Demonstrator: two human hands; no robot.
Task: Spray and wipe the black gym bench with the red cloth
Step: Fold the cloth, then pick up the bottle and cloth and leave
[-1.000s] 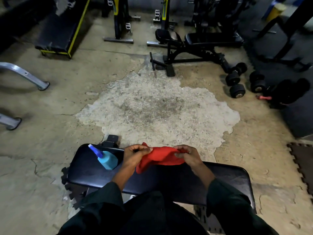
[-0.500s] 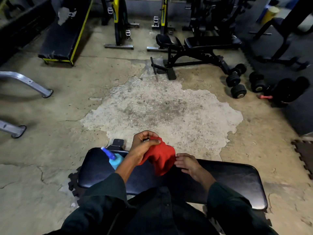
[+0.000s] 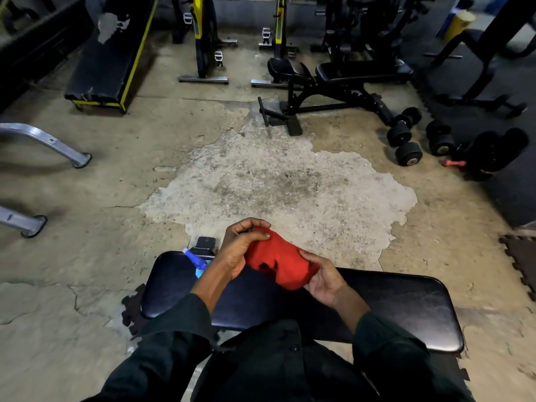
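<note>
The black gym bench (image 3: 406, 309) lies crosswise right in front of me, its pad glossy. Above its middle I hold the red cloth (image 3: 278, 264), bunched into a lump. My left hand (image 3: 240, 248) grips the cloth's upper left end with curled fingers. My right hand (image 3: 322, 278) cups its lower right end from below. A blue spray bottle (image 3: 197, 261) stands on the bench's left end, mostly hidden behind my left wrist.
Worn concrete floor stretches ahead. An adjustable black bench (image 3: 342, 79) and dumbbells (image 3: 406, 140) lie far right, exercise bikes (image 3: 203, 39) at the back, a yellow-edged black bench (image 3: 107, 68) far left, and grey metal legs (image 3: 43, 140) at the left edge.
The cloth went from stretched between both hands to hanging from the left hand alone; now my right hand has taken hold again and the cloth is bunched up.
</note>
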